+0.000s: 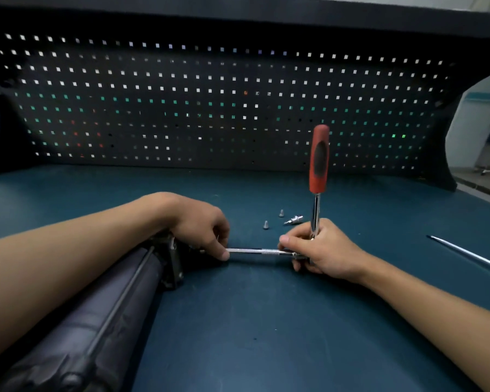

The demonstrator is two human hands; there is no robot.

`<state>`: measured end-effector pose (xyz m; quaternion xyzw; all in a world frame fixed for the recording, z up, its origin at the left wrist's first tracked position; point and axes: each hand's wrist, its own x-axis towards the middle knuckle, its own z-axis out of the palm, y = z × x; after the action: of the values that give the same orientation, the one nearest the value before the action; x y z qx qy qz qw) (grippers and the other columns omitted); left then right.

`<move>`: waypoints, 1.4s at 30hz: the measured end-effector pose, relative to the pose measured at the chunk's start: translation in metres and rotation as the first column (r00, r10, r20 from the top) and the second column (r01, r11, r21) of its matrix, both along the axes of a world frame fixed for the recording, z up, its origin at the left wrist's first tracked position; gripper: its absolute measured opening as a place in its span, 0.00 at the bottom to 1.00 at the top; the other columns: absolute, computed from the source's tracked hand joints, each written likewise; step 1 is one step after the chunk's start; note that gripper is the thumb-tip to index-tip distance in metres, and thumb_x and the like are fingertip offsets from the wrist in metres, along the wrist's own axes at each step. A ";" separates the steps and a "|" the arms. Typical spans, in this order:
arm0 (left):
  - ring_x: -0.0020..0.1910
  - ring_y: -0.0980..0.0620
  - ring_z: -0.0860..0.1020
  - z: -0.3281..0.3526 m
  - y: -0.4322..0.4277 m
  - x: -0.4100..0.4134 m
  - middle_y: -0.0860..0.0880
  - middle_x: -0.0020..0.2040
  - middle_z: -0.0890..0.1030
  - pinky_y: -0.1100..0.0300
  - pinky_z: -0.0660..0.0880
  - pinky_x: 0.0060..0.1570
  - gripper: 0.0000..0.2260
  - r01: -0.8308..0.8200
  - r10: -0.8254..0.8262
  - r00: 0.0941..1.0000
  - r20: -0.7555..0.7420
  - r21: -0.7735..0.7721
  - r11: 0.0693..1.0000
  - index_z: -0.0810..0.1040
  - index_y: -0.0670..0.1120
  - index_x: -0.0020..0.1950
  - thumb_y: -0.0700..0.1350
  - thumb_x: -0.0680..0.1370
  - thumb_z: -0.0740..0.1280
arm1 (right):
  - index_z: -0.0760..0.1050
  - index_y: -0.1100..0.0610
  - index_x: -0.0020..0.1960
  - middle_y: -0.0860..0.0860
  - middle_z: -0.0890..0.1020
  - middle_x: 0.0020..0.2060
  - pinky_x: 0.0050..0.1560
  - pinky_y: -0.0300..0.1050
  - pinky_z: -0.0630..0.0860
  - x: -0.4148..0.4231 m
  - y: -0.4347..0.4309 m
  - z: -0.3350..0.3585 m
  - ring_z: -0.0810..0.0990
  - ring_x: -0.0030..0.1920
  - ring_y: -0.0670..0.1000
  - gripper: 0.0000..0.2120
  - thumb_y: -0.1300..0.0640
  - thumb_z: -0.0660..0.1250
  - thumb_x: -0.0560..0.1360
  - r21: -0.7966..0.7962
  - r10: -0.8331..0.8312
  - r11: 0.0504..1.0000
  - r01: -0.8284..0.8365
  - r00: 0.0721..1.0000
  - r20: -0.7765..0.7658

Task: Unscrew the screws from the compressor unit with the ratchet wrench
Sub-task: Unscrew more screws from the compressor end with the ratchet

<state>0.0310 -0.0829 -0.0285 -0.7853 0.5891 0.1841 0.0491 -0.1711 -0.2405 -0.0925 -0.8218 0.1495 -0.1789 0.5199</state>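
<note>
Compressor unit point(102, 315) lies along the counter point(266, 321) under our left arm | left hand point(201, 224) pinches the extension bar point(255, 251) at its end plate | right hand point(320, 250) grips the ratchet wrench point(318, 165) head, handle upright | we judge: loosening a screw | next: swing handle, bar kept seated
</note>
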 end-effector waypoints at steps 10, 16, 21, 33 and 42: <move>0.40 0.53 0.79 0.001 0.000 0.007 0.51 0.45 0.84 0.62 0.73 0.41 0.07 0.038 -0.038 0.999 -0.021 0.021 0.999 0.82 0.51 0.52 0.52 0.77 0.71 | 0.81 0.44 0.42 0.37 0.82 0.38 0.43 0.27 0.70 0.005 0.004 -0.011 0.80 0.42 0.39 0.08 0.54 0.71 0.77 -0.485 -0.030 0.870 0.089 0.991 0.128; 0.42 0.53 0.80 0.001 0.002 0.007 0.52 0.44 0.84 0.62 0.75 0.43 0.09 0.009 -0.009 1.000 0.004 -0.003 1.000 0.84 0.48 0.50 0.53 0.77 0.71 | 0.86 0.53 0.45 0.45 0.83 0.36 0.42 0.31 0.71 0.011 0.004 -0.014 0.80 0.40 0.45 0.05 0.53 0.73 0.75 -0.627 0.001 0.755 0.193 0.955 0.296; 0.46 0.46 0.82 -0.002 0.006 0.006 0.49 0.47 0.85 0.58 0.77 0.45 0.05 0.044 -0.044 0.999 -0.004 -0.019 0.999 0.83 0.50 0.51 0.50 0.78 0.71 | 0.86 0.53 0.48 0.45 0.83 0.39 0.44 0.31 0.71 0.009 0.002 -0.018 0.80 0.43 0.46 0.04 0.57 0.76 0.73 -0.579 0.000 0.798 0.171 0.959 0.283; 0.31 0.63 0.76 -0.002 0.004 0.009 0.57 0.35 0.83 0.67 0.72 0.34 0.04 0.063 -0.061 0.998 0.030 -0.090 0.994 0.83 0.51 0.42 0.50 0.74 0.75 | 0.81 0.63 0.45 0.57 0.82 0.30 0.21 0.35 0.58 0.017 0.003 0.002 0.64 0.19 0.48 0.27 0.37 0.67 0.74 0.066 -0.138 0.988 0.142 0.988 -0.064; 0.31 0.62 0.77 -0.001 0.003 0.009 0.60 0.33 0.82 0.67 0.73 0.34 0.06 0.044 -0.041 0.998 0.042 -0.088 0.995 0.84 0.49 0.44 0.50 0.74 0.75 | 0.77 0.63 0.51 0.58 0.80 0.30 0.19 0.31 0.53 0.023 -0.008 0.014 0.59 0.18 0.45 0.24 0.40 0.63 0.79 0.289 -0.053 0.948 0.134 0.961 -0.271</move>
<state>0.0402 -0.0799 -0.0294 -0.7775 0.6122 0.1405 0.0298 -0.1480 -0.2486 -0.0785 -0.7400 0.2812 -0.0693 0.6070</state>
